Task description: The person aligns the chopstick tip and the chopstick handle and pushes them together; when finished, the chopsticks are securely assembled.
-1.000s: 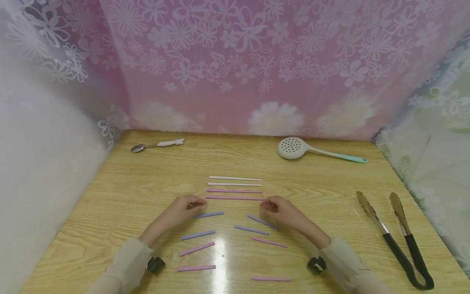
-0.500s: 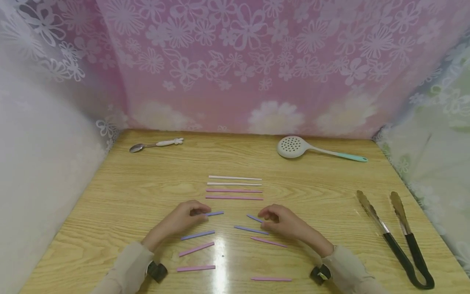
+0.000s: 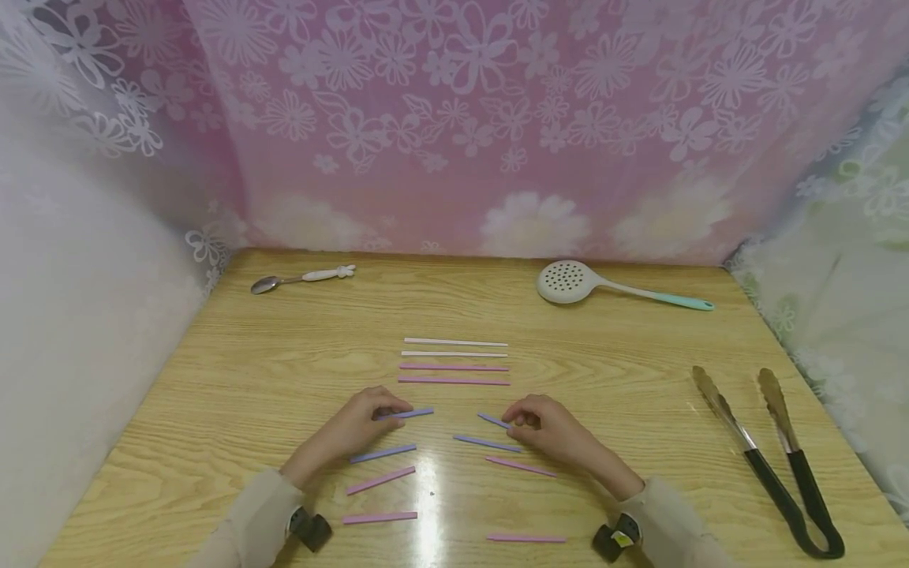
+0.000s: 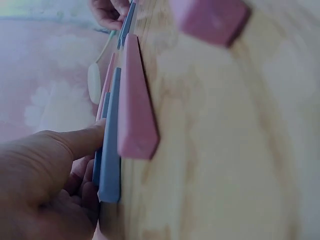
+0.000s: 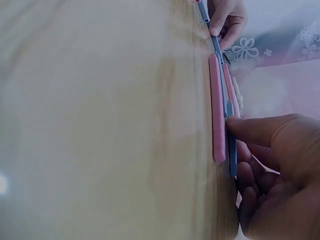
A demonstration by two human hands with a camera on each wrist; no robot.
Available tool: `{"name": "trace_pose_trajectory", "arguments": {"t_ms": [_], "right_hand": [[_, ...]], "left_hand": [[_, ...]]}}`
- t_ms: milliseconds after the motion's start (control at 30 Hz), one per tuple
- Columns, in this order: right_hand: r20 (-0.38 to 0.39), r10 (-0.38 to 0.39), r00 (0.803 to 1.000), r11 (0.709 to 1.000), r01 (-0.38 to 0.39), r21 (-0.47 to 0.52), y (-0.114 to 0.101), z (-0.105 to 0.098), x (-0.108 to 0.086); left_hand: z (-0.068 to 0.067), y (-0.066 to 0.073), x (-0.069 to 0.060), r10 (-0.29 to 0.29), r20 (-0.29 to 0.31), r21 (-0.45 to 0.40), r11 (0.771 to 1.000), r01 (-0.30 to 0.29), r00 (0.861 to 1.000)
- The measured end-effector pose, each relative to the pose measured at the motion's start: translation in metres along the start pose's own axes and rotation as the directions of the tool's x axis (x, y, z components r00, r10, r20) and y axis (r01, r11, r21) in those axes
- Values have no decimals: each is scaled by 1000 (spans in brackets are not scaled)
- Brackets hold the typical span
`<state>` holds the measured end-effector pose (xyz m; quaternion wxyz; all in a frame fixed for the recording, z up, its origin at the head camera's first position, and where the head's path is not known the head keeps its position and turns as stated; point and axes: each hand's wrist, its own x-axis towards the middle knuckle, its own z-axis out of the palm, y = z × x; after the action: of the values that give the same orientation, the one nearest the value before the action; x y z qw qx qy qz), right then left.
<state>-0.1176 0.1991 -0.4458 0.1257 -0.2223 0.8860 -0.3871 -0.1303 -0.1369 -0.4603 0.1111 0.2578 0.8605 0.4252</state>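
Note:
Between thumb and fingertips, my left hand (image 3: 350,428) pinches the upper left short blue stick (image 3: 422,412), whose right end sticks out. My right hand (image 3: 556,431) pinches the upper right short blue stick (image 3: 490,419) near its right part. Below them lie another blue stick on the left (image 3: 383,454) and one on the right (image 3: 486,443). In the left wrist view my left hand (image 4: 50,165) has its thumb against a blue stick, partly behind a nearer one (image 4: 111,150). In the right wrist view my right hand's thumb (image 5: 250,129) presses a blue stick (image 5: 232,155).
Short pink sticks lie at left (image 3: 379,518) and right (image 3: 525,539). Long pink (image 3: 454,381) and white sticks (image 3: 454,342) lie in parallel above the hands. A spoon (image 3: 266,285) and slotted ladle (image 3: 564,282) are at the back, tongs (image 3: 774,489) at right.
Both hands have moved slightly down from above the upper blue sticks and closed their fingertips on them. The sticks appear to lie where they were.

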Motion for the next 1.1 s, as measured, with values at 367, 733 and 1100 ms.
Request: {"name": "trace_pose_trajectory", "arguments": {"t_ms": [367, 733, 1100], "right_hand": [[-28, 23, 999, 999, -22, 31, -2, -1, 0], [-162, -64, 985, 989, 84, 121, -23, 1, 3], [-226, -141, 964, 979, 170, 113, -35, 4, 5]], "left_hand": [[1, 4, 2, 24, -36, 5, 1000, -24, 999], [7, 30, 9, 53, -41, -66, 996, -55, 998], [6, 41, 11, 95, -52, -104, 990, -100, 994]]}}
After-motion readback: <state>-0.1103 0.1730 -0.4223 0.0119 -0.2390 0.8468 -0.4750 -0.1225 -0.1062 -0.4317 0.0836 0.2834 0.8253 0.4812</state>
